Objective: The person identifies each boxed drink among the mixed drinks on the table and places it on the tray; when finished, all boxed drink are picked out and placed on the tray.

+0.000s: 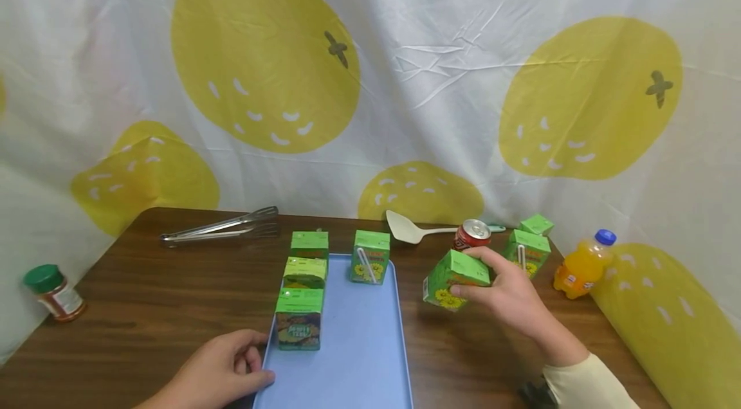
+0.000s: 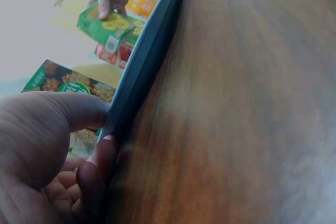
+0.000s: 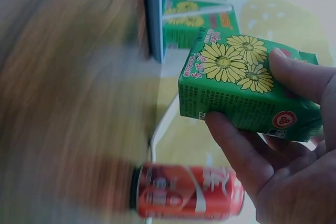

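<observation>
My right hand [image 1: 509, 296] pinches a green drink carton with yellow flowers [image 1: 454, 279] between thumb and fingers, tilted above the table right of the blue tray [image 1: 365, 345]. In the right wrist view the carton [image 3: 236, 85] fills the grasp of the hand [image 3: 294, 166]. My left hand [image 1: 222, 367] grips the tray's left edge, its thumb over the rim; the left wrist view shows the hand [image 2: 58, 145] pinching that rim [image 2: 139, 61]. Three cartons stand in a column along the tray's left side, the nearest a brown-and-green one [image 1: 298, 325]. A flowered carton [image 1: 370, 261] stands at the tray's far right corner.
Behind the right hand are a red can [image 1: 471, 235], a white spatula [image 1: 405, 227] and two more green cartons, one in front [image 1: 528, 251]. An orange drink bottle [image 1: 581, 267] stands at the right edge. Tongs [image 1: 226, 229] lie at the back left; a green-capped jar [image 1: 54, 293] stands far left.
</observation>
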Demonstrator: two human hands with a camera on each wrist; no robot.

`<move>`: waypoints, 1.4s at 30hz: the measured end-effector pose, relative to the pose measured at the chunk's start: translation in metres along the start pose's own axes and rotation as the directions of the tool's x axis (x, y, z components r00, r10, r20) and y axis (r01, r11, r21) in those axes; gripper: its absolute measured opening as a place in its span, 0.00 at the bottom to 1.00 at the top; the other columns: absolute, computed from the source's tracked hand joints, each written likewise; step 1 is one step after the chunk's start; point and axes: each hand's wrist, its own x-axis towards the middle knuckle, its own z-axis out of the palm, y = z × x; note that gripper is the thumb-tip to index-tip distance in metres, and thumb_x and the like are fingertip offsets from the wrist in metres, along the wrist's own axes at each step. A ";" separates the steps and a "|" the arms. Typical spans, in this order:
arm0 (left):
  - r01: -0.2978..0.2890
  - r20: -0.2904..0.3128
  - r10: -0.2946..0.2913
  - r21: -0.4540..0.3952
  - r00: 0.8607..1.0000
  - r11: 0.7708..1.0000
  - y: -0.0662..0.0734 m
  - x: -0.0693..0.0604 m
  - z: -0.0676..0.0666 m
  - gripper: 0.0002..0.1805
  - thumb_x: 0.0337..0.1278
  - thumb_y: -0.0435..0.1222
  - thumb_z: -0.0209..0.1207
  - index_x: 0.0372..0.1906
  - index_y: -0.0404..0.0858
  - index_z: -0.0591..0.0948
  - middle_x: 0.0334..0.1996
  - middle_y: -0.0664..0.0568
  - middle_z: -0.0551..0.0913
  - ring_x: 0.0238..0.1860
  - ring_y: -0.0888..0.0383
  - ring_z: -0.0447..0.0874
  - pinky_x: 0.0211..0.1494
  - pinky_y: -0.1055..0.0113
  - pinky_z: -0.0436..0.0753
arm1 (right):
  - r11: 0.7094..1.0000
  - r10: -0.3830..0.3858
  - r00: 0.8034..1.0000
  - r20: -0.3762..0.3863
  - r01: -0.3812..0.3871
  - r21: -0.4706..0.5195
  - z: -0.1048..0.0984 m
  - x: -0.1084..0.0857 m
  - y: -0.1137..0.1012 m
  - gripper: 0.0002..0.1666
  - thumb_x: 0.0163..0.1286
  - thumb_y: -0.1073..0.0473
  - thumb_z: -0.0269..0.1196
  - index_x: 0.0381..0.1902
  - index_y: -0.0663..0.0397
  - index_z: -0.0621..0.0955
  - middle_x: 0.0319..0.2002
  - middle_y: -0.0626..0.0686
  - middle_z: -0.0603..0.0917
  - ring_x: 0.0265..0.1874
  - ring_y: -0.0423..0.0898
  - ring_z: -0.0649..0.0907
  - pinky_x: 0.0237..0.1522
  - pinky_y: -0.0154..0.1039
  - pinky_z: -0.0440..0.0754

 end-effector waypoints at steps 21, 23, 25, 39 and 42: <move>-0.067 -0.032 0.069 0.038 0.997 0.997 -0.002 -0.001 0.002 0.32 0.63 0.41 0.78 0.63 0.23 0.82 0.32 0.56 0.83 0.25 0.63 0.77 0.28 0.68 0.75 | 0.994 -0.057 0.995 0.087 0.049 0.098 0.055 0.028 -0.041 0.35 0.59 0.55 0.87 0.63 0.46 0.86 0.42 0.51 0.90 0.38 0.48 0.87 0.44 0.47 0.85; -0.078 -0.037 0.080 0.042 0.996 0.996 -0.002 -0.001 0.002 0.32 0.62 0.41 0.79 0.63 0.22 0.82 0.32 0.56 0.83 0.25 0.64 0.77 0.29 0.67 0.76 | 0.994 -0.061 0.994 0.094 0.052 0.095 0.060 0.030 -0.043 0.35 0.59 0.55 0.87 0.63 0.46 0.86 0.43 0.51 0.90 0.38 0.48 0.87 0.43 0.47 0.86; -0.074 -0.038 0.075 0.040 0.996 0.996 -0.002 -0.001 0.002 0.32 0.63 0.41 0.78 0.63 0.23 0.83 0.32 0.56 0.83 0.25 0.64 0.77 0.29 0.67 0.75 | 0.993 -0.065 0.993 0.100 0.055 0.100 0.064 0.032 -0.044 0.34 0.59 0.56 0.87 0.62 0.46 0.86 0.44 0.52 0.90 0.39 0.49 0.87 0.42 0.47 0.86; -0.057 -0.041 0.059 0.043 0.997 0.997 0.000 -0.001 0.002 0.33 0.62 0.41 0.79 0.63 0.22 0.82 0.32 0.56 0.83 0.25 0.63 0.77 0.28 0.67 0.74 | 0.994 -0.097 0.988 0.119 0.089 0.070 0.092 0.040 -0.058 0.33 0.58 0.60 0.87 0.60 0.42 0.88 0.46 0.50 0.89 0.42 0.48 0.85 0.44 0.47 0.84; -0.047 -0.033 0.048 0.034 0.998 0.998 0.000 -0.001 0.001 0.33 0.63 0.41 0.78 0.64 0.22 0.82 0.32 0.56 0.83 0.25 0.62 0.77 0.28 0.67 0.74 | 0.992 -0.113 0.985 0.131 0.104 0.071 0.097 0.041 -0.058 0.32 0.58 0.61 0.87 0.59 0.43 0.88 0.44 0.50 0.89 0.41 0.47 0.85 0.43 0.47 0.85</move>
